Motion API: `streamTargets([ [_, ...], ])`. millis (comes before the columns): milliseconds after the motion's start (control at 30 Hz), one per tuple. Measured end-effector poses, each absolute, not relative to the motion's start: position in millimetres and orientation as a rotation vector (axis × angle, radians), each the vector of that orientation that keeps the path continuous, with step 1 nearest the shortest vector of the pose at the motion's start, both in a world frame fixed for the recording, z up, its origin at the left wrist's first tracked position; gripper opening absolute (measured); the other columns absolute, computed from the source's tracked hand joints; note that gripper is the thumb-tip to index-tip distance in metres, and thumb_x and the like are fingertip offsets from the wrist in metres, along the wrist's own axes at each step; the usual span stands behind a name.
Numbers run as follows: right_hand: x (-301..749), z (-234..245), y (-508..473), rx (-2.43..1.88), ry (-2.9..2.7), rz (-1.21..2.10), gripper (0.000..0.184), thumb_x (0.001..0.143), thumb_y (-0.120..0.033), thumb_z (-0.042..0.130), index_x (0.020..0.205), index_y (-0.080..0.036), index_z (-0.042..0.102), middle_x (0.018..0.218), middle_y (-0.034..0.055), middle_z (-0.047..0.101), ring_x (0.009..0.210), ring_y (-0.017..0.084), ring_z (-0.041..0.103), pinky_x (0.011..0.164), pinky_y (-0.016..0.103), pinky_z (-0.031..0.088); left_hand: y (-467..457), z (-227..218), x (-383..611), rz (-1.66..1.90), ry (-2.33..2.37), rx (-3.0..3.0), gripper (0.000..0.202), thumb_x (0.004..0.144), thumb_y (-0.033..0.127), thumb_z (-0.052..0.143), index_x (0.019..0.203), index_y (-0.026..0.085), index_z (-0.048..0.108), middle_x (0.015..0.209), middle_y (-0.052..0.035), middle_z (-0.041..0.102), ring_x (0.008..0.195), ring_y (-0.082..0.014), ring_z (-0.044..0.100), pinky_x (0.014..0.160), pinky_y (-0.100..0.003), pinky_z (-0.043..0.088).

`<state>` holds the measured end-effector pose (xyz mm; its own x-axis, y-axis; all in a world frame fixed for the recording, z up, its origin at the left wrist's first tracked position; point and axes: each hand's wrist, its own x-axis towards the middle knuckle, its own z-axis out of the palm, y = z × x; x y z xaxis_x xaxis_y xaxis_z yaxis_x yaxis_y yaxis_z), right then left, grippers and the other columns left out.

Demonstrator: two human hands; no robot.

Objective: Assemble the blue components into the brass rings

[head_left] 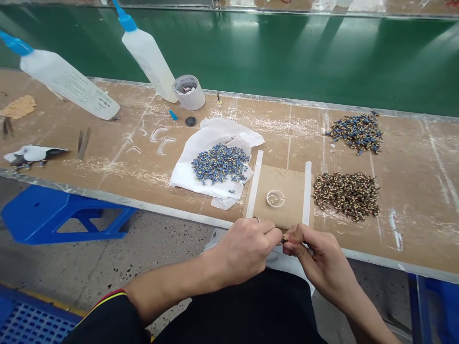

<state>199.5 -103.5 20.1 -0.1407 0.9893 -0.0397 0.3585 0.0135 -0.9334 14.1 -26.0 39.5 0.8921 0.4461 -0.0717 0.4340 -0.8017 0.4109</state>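
Observation:
My left hand (247, 243) and my right hand (319, 251) meet over the table's front edge, fingertips almost touching. The thumb and fingers of the right pinch a small brown-and-gold piece (285, 239). My left hand is closed in a pinch against it; what lies inside its fingers is hidden. Just beyond the hands is a cardboard pad (292, 184) with white tape strips, bearing a small round dish (269, 200) with a thin wire-like tool. Left of the pad, small blue-and-gold pieces (220, 163) are heaped on white paper (186, 165). To the right lies a pile of brown ring-ended pieces (346, 196).
Another blue-and-brown pile (356, 133) lies at back right. Two blue-capped bottles (150, 62) stand tilted in view, near a tape roll (190, 95) and a black disc (191, 121). A painted bird figure (34, 155) sits far left. A blue stool (60, 215) is below the table.

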Motion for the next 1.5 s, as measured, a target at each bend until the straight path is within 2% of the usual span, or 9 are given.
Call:
streamTargets([
  [233,196,10,-101,-1.410,-1.596,1.210,0.024,0.100,-0.021,0.049,0.076,-0.022,0.045,0.068,-0.0037,0.054,0.063,0.010,0.052,0.060,0.021,0.040,-26,37,10,-0.053,0.651,2.602,0.019,0.076,0.000,0.049,0.082,0.017,0.055,0.079,-0.0013,0.064,0.067,-0.0183,0.060,0.057,-0.029,0.038],
  [367,192,10,-99,-1.369,-1.420,1.307,0.023,0.099,-0.026,0.053,0.077,-0.021,0.049,0.069,-0.0027,0.058,0.063,0.011,0.056,0.060,0.021,0.044,-22,43,6,-0.042,0.691,2.522,0.021,0.077,-0.002,0.048,0.083,0.017,0.054,0.078,-0.0014,0.063,0.067,-0.0182,0.059,0.058,-0.028,0.037],
  [533,191,11,-99,-1.339,-1.203,1.406,0.016,0.097,-0.030,0.058,0.084,-0.021,0.061,0.075,-0.0007,0.065,0.068,0.011,0.063,0.064,0.021,0.051,-15,45,1,0.043,0.693,2.301,0.018,0.089,0.003,0.044,0.087,0.017,0.056,0.082,-0.0025,0.065,0.073,-0.0171,0.060,0.063,-0.026,0.039],
  [633,192,12,-101,-1.359,-1.229,1.369,0.007,0.096,-0.028,0.061,0.100,-0.023,0.065,0.086,0.0006,0.069,0.077,0.012,0.067,0.071,0.021,0.054,-17,43,0,0.072,0.754,2.204,0.017,0.093,0.008,0.045,0.082,0.017,0.053,0.078,-0.0014,0.064,0.069,-0.0160,0.059,0.062,-0.025,0.036],
  [767,193,11,-103,-1.334,-1.342,1.248,0.030,0.094,-0.023,0.063,0.123,-0.031,0.059,0.100,0.0014,0.068,0.090,0.014,0.067,0.080,0.025,0.055,-18,46,1,0.083,0.781,2.032,0.022,0.096,0.014,0.044,0.075,0.017,0.051,0.070,0.0008,0.058,0.065,-0.0132,0.054,0.061,-0.024,0.033],
  [867,193,12,-104,-1.302,-1.448,1.196,0.030,0.093,-0.019,0.064,0.120,-0.032,0.061,0.108,0.0025,0.066,0.095,0.016,0.065,0.082,0.026,0.054,-17,50,1,0.055,0.741,1.769,0.031,0.101,0.021,0.038,0.075,0.016,0.054,0.063,0.0034,0.052,0.059,-0.0094,0.050,0.061,-0.020,0.035],
  [1033,193,13,-105,-1.292,-1.462,1.139,0.023,0.092,-0.015,0.063,0.111,-0.029,0.064,0.098,0.0018,0.065,0.085,0.014,0.063,0.076,0.025,0.052,-18,52,0,0.018,0.732,1.535,0.036,0.104,0.032,0.035,0.080,0.016,0.056,0.062,0.0040,0.051,0.057,-0.0085,0.048,0.058,-0.018,0.037],
  [1333,190,7,-113,-1.321,-1.189,1.227,0.023,0.092,-0.020,0.065,0.113,-0.026,0.064,0.100,0.0059,0.064,0.086,0.017,0.066,0.075,0.029,0.058,-28,40,2,0.247,0.759,1.989,0.028,0.102,0.023,0.036,0.078,0.018,0.049,0.072,0.0005,0.055,0.065,-0.0128,0.051,0.062,-0.023,0.038],
  [1500,188,9,-111,-1.377,-1.163,1.219,0.006,0.092,-0.021,0.064,0.097,-0.023,0.067,0.091,0.0037,0.067,0.081,0.016,0.065,0.069,0.024,0.056,-29,38,3,0.298,0.748,2.144,0.024,0.100,0.019,0.038,0.083,0.017,0.054,0.078,-0.0024,0.060,0.069,-0.0147,0.055,0.066,-0.025,0.041],
])
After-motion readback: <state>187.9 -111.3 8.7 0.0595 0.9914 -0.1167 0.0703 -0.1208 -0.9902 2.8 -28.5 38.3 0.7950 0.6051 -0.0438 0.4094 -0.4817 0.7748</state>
